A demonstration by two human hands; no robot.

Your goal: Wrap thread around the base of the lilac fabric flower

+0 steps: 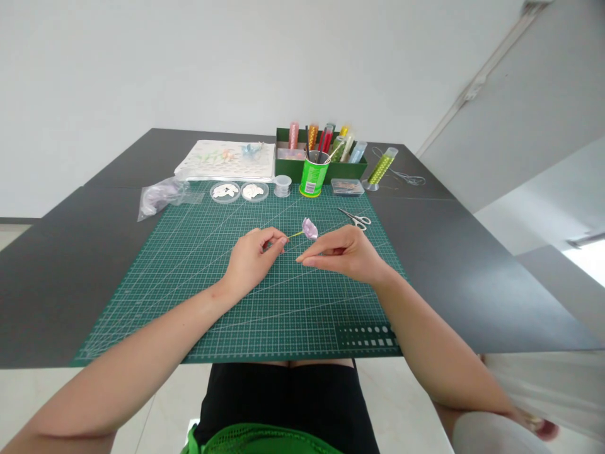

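My left hand (pixel 255 255) is closed in a pinch on the thin green stem of a pale purple artificial flower (pixel 309 229). The bloom points up and to the right, a little above the green cutting mat (pixel 189 271). Just right of and below the bloom, my right hand (pixel 347 252) has thumb and forefinger pinched together. Whatever may be between those fingertips is too small to make out. Small scissors (pixel 355 218) lie on the mat beyond my right hand.
Along the back stand a green can (pixel 312 175) of tools, a dark green box (pixel 283 165) of coloured tubes, two dishes of white pieces (pixel 225 192), a spool (pixel 282 186) and a clear case (pixel 347 187). White sheets (pixel 227 161) and a plastic bag (pixel 163 194) lie left; a yellow-green roll (pixel 382 167) stands right.
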